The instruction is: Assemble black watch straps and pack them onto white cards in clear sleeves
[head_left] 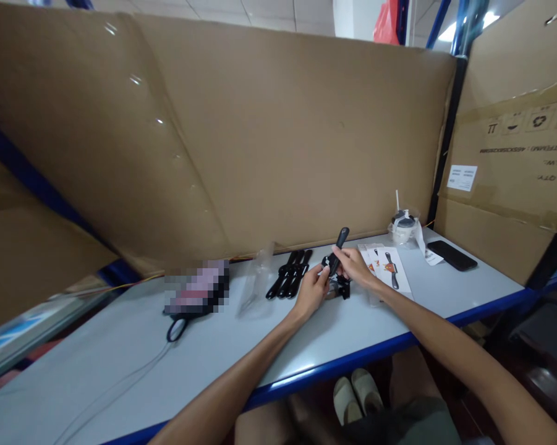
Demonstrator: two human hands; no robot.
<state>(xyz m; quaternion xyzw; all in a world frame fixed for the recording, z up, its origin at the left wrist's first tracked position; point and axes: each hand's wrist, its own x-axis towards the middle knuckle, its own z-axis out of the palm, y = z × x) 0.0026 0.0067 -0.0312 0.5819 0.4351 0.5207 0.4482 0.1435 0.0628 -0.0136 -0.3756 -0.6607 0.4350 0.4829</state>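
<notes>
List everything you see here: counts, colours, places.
Table: one, pale grey, foreground
Held tool: one, black, centre
Similar tools: three, black, centre left
Plastic bag: one, clear, left of those
Pixelated object: one, pink and black, table's left
Small parts: uncountable, dark, below held tool
Printed sheets: at least two, white, centre right
Phone: one, black, right end
Bagged cup: one, white, back right
Cardboard panel: one, brown, behind table
Carton: one, brown, far right
Slippers: two, cream, below table
Plastic item: one, red, top right
Frame bars: several, blue, sides
Left hand: one, bare, grip on tool
Right hand: one, bare, grip on tool
Forearms: two, bare, bottom
</notes>
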